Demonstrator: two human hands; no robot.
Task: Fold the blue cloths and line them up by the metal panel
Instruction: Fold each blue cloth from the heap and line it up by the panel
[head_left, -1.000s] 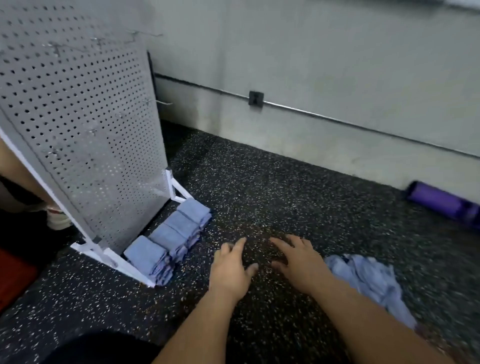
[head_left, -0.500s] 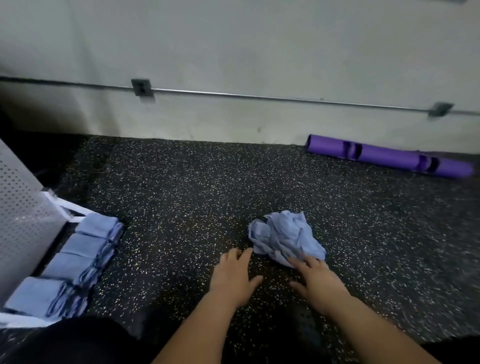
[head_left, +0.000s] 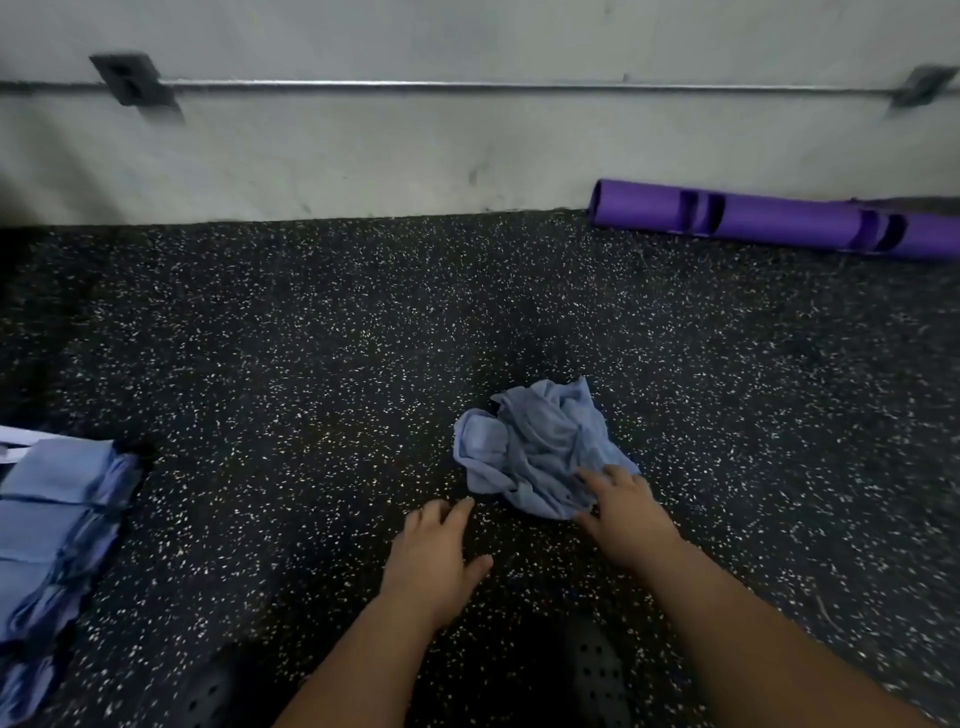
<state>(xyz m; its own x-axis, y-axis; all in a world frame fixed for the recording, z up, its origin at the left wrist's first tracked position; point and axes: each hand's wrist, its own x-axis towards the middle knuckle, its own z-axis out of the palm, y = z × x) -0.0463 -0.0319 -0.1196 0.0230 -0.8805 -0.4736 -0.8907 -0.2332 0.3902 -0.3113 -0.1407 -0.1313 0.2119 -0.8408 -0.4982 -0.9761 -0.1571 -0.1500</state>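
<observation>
A: Left edge?
B: Folded blue cloths, in a row on the floor.
A: Centre?
B: Left hand, fingers loosely spread, holding nothing. Beside it, crumpled blue cloth; right hand rests flat fingers on its near edge.
A: Far right?
B: Purple tube along the wall.

Apparently open floor around crumpled cloth

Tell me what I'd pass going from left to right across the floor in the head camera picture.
Row of folded blue cloths → left hand → crumpled blue cloth → right hand, touching that cloth's near right edge → purple tube.
</observation>
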